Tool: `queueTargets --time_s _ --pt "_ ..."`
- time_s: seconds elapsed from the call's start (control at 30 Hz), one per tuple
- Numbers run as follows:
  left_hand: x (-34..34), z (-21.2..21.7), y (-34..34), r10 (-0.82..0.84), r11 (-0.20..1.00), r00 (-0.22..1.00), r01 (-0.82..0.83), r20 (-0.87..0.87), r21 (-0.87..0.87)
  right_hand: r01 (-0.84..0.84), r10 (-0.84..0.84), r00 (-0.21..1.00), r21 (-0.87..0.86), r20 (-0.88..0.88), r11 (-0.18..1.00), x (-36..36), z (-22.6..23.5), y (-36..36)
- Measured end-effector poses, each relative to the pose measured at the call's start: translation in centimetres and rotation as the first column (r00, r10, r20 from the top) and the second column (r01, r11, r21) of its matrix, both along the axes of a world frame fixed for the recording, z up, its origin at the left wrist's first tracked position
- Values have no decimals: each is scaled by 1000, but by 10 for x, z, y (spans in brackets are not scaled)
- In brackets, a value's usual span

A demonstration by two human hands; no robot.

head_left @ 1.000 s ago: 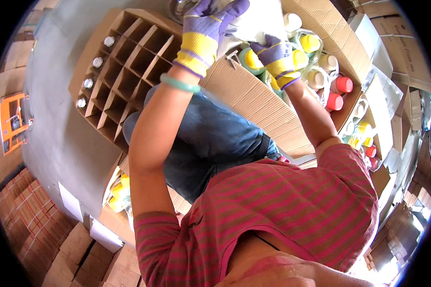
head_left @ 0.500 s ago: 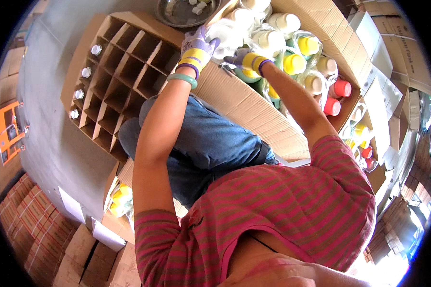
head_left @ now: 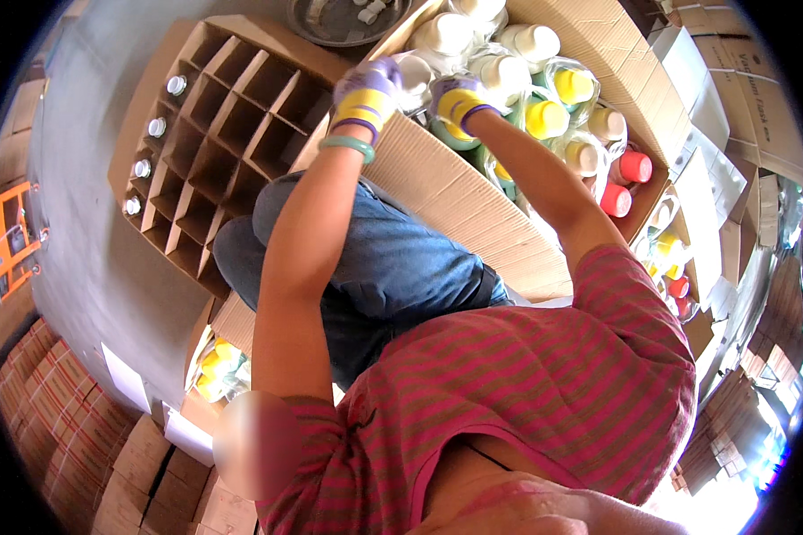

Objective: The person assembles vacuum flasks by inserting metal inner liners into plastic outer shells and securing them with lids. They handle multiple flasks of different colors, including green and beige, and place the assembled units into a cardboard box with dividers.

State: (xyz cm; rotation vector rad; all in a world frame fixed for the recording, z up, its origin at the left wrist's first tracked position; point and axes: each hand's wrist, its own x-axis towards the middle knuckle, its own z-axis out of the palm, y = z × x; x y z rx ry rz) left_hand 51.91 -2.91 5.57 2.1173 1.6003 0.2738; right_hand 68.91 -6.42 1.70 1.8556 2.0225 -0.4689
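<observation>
Both gloved hands worked at the near wall of the large cardboard box point(head_left: 473, 192) packed with plastic-wrapped bottles. The left hand point(head_left: 366, 94), in a purple and yellow glove with a green bangle point(head_left: 348, 145) on the wrist, was curled over that wall's top edge beside a white-capped bottle point(head_left: 412, 73); whether it gripped the bottle or only the cardboard could not be told. The right hand point(head_left: 458, 100), gloved alike, was closed down among the bottles just inside the wall, seemingly around the wrapped neck of one, though the fingers were hidden. Yellow-capped bottles point(head_left: 544, 118) stood deeper in the box, red-capped ones point(head_left: 635, 167) at its far end. Left of the box lay a divided carton point(head_left: 214, 152) whose cells were mostly empty. A clean lift probably called for a firm grip below the cap, a straight pull so the slippery wrap did not snag neighbours, and the left hand steadying the wall.
</observation>
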Motion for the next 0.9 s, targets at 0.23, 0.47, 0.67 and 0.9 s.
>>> queueTargets --time_s 0.23,0.47,0.67,0.9 --pt "-36 -9 27 336 934 826 -354 453 -47 -12 12 993 4 121 1000 -5 -66 -1" --pt "-58 -10 36 322 847 613 -527 721 69 1 10 999 227 -51 974 36 25 -27" --pt "-41 20 31 379 888 597 -449 707 -97 253 -253 967 -27 -16 967 65 63 -141" --pt "-40 -13 39 115 858 687 -433 718 277 394 -397 915 -56 -77 917 32 42 -201"
